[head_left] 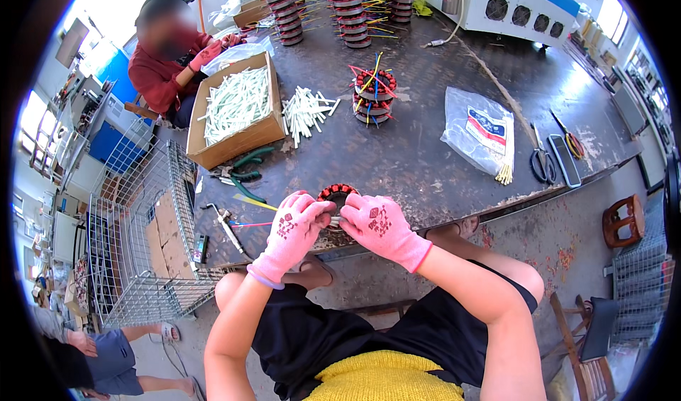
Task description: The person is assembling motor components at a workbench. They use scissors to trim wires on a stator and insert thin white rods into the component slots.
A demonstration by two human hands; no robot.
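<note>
At the table's near edge, my left hand [292, 229] and my right hand [381, 229], both in pink gloves, close around a ring-shaped motor stator [338, 190] with red windings. Fingertips of both hands meet at its near side, where a small whitish piece shows between them; its exact kind is hard to make out. Blue, red and yellow lead wires [257, 224] stick out leftward past my left hand. The gloves hide most of the stator. A metal rod-like tool [227, 232] lies left of my left hand, and green-handled pliers [247, 177] lie farther up.
A cardboard box [241, 141] of white tubes stands left, beside a loose tube pile [305, 114]. Stacked stators [374, 103] stand mid-table, taller stacks [349, 14] behind. Rightward lie a plastic bag [464, 135], scissors [543, 165] and a phone [564, 161]. A co-worker [159, 64] sits far left.
</note>
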